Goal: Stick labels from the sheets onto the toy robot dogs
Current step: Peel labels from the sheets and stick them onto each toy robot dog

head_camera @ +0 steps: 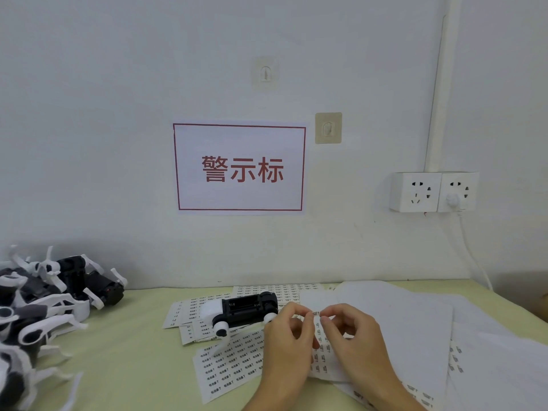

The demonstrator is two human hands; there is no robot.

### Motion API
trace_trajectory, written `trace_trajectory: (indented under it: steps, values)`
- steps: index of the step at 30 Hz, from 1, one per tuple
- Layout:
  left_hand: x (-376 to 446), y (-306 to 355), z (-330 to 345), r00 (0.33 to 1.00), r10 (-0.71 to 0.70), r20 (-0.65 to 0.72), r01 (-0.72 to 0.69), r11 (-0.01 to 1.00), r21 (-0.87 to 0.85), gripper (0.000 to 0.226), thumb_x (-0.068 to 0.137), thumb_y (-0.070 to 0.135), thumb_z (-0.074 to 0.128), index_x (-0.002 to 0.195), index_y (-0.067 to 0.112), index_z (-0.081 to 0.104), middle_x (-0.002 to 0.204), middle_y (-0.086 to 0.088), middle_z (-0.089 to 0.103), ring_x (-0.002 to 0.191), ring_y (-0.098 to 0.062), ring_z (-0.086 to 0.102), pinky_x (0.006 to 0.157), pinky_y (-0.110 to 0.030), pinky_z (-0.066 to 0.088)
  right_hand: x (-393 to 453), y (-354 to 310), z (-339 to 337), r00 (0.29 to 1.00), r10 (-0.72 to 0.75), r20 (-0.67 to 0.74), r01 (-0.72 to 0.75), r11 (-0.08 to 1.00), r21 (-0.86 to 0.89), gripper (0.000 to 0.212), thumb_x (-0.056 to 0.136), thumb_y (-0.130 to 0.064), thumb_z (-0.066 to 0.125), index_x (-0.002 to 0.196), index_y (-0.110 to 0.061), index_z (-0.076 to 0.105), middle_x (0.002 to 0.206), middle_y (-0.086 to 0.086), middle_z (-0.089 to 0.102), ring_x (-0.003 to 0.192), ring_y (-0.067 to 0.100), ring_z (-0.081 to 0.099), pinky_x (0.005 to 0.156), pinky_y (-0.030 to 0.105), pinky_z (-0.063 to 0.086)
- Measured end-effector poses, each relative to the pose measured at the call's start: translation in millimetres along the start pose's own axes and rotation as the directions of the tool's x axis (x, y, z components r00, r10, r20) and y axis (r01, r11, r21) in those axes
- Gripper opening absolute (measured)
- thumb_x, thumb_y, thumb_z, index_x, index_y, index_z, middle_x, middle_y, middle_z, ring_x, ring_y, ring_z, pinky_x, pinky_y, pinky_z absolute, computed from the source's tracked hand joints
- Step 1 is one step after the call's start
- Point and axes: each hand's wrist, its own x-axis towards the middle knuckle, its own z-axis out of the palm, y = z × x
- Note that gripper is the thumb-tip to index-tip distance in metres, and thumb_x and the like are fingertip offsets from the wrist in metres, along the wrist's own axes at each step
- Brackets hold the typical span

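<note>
A small label [316, 313] is pinched between both hands, left hand [289, 336] and right hand [353, 336], fingers curled, raised above the label sheets [234, 363] on the worktop [124, 351]. One toy robot dog [241, 311] lies just beside them.

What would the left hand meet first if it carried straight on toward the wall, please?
Most likely the toy robot dog lying on the label sheets, just beyond the left hand; how far the hand sits above the sheets is unclear.
</note>
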Motion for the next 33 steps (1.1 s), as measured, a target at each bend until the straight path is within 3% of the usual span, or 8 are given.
trace_trajectory:
  steps: [10, 14, 19, 22, 25, 27, 29, 33]
  values:
    - [1, -3, 1, 0.999, 0.012, 0.030, -0.013, 0.999, 0.043, 0.015, 0.100, 0.019, 0.057, 0.086, 0.021, 0.064, 0.059, -0.005, 0.067, 0.043, -0.006, 0.056, 0.046, -0.021, 0.042, 1, 1, 0, 1.000, 0.011, 0.013, -0.011, 1.000, 0.000, 0.020, 0.086, -0.007, 0.069, 0.070, -0.019, 0.067, 0.064, 0.002, 0.067, 0.059, 0.013, 0.061, 0.059, 0.017, 0.048]
    - [1, -9, 5, 0.997, 0.045, 0.056, -0.054, 0.984, 0.172, 0.018, 0.101, 0.029, 0.051, 0.088, 0.032, 0.063, 0.063, -0.008, 0.065, 0.057, -0.017, 0.061, 0.057, -0.030, 0.047, 1, 3, 1, 1.000, 0.023, -0.009, -0.023, 1.000, 0.010, 0.022, 0.083, -0.003, 0.067, 0.067, -0.017, 0.064, 0.062, 0.002, 0.064, 0.056, 0.008, 0.055, 0.056, 0.015, 0.045]
    - [-2, -5, 4, 0.981, 0.180, 0.065, -0.191, 0.953, 0.236, 0.020, 0.103, 0.031, 0.042, 0.089, 0.033, 0.057, 0.049, 0.007, 0.047, 0.044, -0.009, 0.039, 0.048, -0.023, 0.031, 4, 6, 0, 0.995, 0.094, -0.045, -0.092, 0.994, 0.053, 0.019, 0.086, -0.006, 0.066, 0.069, -0.015, 0.065, 0.059, -0.001, 0.062, 0.051, 0.002, 0.049, 0.052, 0.013, 0.042]
    - [4, 11, 1, 0.968, 0.241, 0.076, -0.250, 0.955, 0.157, 0.020, 0.099, 0.024, 0.043, 0.088, 0.031, 0.058, 0.049, -0.001, 0.049, 0.042, -0.008, 0.036, 0.046, -0.027, 0.032, 5, 8, 0, 0.991, 0.133, -0.028, -0.131, 0.989, 0.066, 0.018, 0.088, -0.009, 0.065, 0.071, -0.015, 0.064, 0.057, -0.002, 0.059, 0.050, 0.004, 0.047, 0.050, 0.016, 0.041]
    - [19, 28, -14, 0.968, 0.252, -0.011, -0.246, 0.954, 0.171, 0.027, 0.096, 0.007, 0.048, 0.089, 0.028, 0.063, 0.065, -0.006, 0.061, 0.051, -0.004, 0.046, 0.048, -0.026, 0.038, 5, 9, -1, 0.990, 0.136, -0.023, -0.135, 0.990, 0.050, 0.019, 0.089, -0.010, 0.063, 0.071, -0.014, 0.062, 0.053, -0.006, 0.055, 0.048, 0.003, 0.045, 0.049, 0.016, 0.040]
    - [29, 37, -35, 0.953, 0.302, -0.004, -0.286, 0.905, 0.315, 0.031, 0.094, -0.001, 0.046, 0.096, 0.026, 0.062, 0.080, 0.008, 0.061, 0.067, -0.001, 0.053, 0.058, -0.016, 0.042, 5, 9, -1, 0.991, 0.133, -0.013, -0.133, 0.991, 0.030, 0.019, 0.090, -0.010, 0.062, 0.071, -0.015, 0.062, 0.054, -0.008, 0.055, 0.049, 0.002, 0.044, 0.050, 0.014, 0.040]
    - [39, 42, -58, 0.937, 0.331, 0.113, -0.340, 0.782, 0.523, 0.041, 0.091, -0.004, 0.042, 0.112, 0.028, 0.057, 0.103, 0.017, 0.055, 0.092, 0.002, 0.053, 0.079, -0.013, 0.044, 4, 8, -1, 0.990, 0.138, 0.005, -0.138, 0.990, 0.026, 0.020, 0.090, -0.009, 0.062, 0.072, -0.015, 0.062, 0.055, -0.009, 0.056, 0.050, 0.000, 0.045, 0.051, 0.015, 0.042]
    - [49, 36, -91, 0.951, 0.088, 0.296, -0.300, 0.491, 0.818, 0.062, 0.085, 0.011, 0.047, 0.141, 0.033, 0.033, 0.139, 0.015, 0.040, 0.130, -0.008, 0.032, 0.112, -0.027, 0.023, 4, 7, 0, 0.989, 0.147, 0.028, -0.148, 0.989, 0.020, 0.020, 0.091, -0.008, 0.060, 0.072, -0.015, 0.062, 0.057, -0.009, 0.057, 0.051, 0.000, 0.047, 0.051, 0.016, 0.044]
